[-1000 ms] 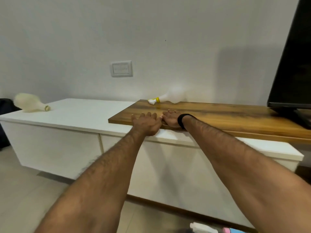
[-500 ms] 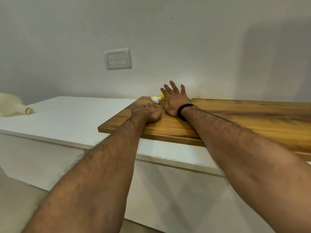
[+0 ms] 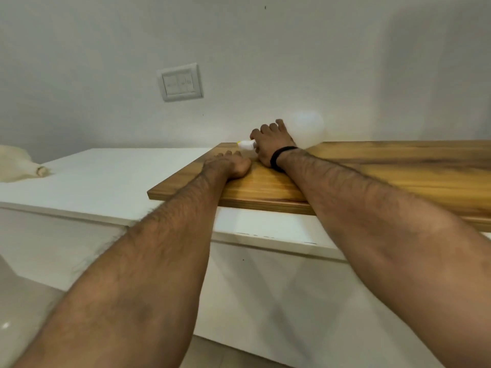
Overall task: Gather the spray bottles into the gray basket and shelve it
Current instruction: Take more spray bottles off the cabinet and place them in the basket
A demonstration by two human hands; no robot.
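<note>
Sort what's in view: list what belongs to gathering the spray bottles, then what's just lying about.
Belongs to the job:
white spray bottle, lying on the wooden board, neck under the right hand
cream bottle, lying on the white cabinet

Just there:
wall switch
left hand, resting on the board

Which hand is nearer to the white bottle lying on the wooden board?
The right hand: it wraps the white bottle at its neck. The left hand lies flat on the wooden board, just short of its nozzle.
</note>
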